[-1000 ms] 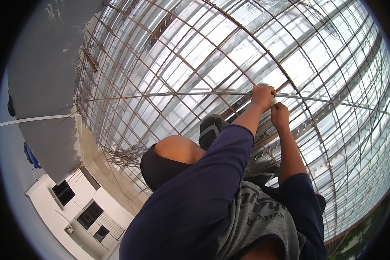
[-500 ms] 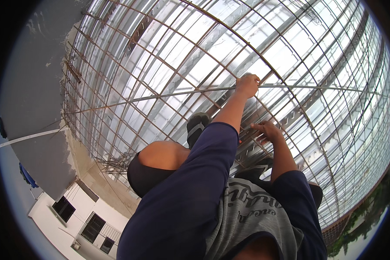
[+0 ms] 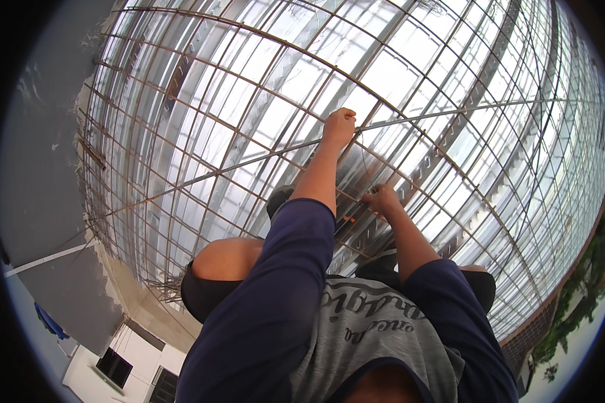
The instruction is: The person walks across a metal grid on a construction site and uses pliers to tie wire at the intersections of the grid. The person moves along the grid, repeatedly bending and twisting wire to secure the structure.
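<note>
My left hand (image 3: 341, 127) is closed just above a long grey rod (image 3: 410, 121) that crosses the steel bar mesh (image 3: 286, 101). What its curled fingers hold, if anything, is hidden. A thin wire (image 3: 364, 158) hangs beside it, running down toward my right hand. Lower and to the right, my right hand (image 3: 382, 199) has its fingers drawn together over the mesh; I cannot make out anything between them. Just left of that hand, small orange pieces (image 3: 348, 219) show among the bars, too small to identify.
Shiny ribbed metal sheeting (image 3: 396, 77) lies beneath the mesh. My bent knee (image 3: 227, 258) and a dark shoe (image 3: 280, 197) are close to my left arm. A grey wall (image 3: 40, 154) borders the left side, with bar ends along it. Trees (image 3: 578, 295) stand beyond the right edge.
The view has shifted, so both hands appear farther left. My right hand's fingers, spread before, are now drawn together. My left hand remains closed by the rod.
</note>
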